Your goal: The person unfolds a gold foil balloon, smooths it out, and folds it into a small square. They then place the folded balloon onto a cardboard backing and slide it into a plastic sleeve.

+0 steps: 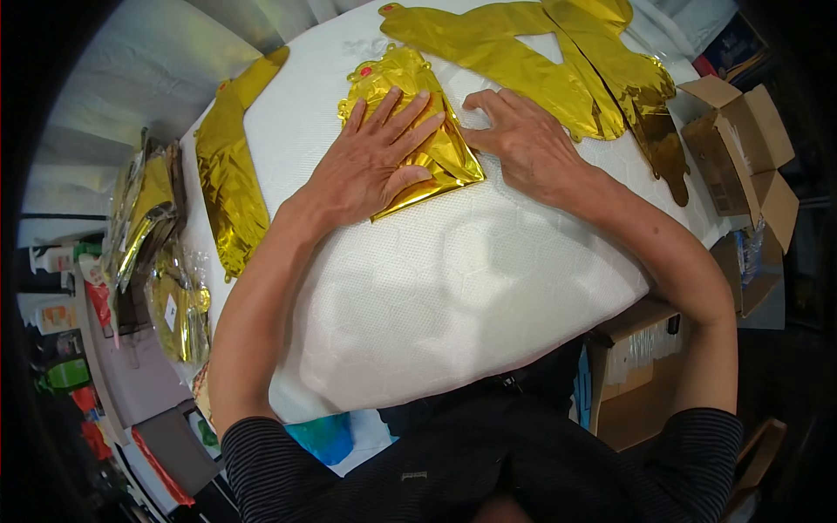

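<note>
A folded gold foil balloon lies on the white padded surface, with a small red spot near its far end. My left hand rests flat on top of it, fingers spread, covering its middle. At the balloon's right edge is my right hand, its fingers bent and the thumb apart from the index finger. Nothing shows between them; whether the fingertips touch the foil is hard to tell. Flat gold foil balloons are spread out beyond my right hand, and another flat gold foil balloon lies at the left.
An open cardboard box stands at the right edge, and another cardboard box sits below with clear plastic packets. Packaged gold foil hangs at the left side. Bottles and a shelf are farther left. A pale curtain hangs behind.
</note>
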Demonstrator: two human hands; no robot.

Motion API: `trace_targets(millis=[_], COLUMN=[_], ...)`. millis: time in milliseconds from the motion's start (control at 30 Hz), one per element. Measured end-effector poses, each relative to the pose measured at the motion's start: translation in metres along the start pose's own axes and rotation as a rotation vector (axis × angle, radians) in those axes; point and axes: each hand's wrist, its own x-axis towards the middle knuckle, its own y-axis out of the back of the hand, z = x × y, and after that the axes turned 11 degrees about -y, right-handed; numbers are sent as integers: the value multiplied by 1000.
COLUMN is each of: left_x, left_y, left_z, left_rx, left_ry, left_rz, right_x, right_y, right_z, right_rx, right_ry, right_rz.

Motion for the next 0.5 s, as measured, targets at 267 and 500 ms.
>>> trace_targets(millis=[267, 500], left_x=[0, 0], left_y=[2, 1], left_z=[1, 2], left_rx=[6, 0], left_ry=[9, 2], left_rz=[-39, -22], right_x=[-10, -19], right_y=[5, 3], right_z=[6, -3], right_rx=[75, 193], right_ry=[21, 11], right_rz=[-5, 175])
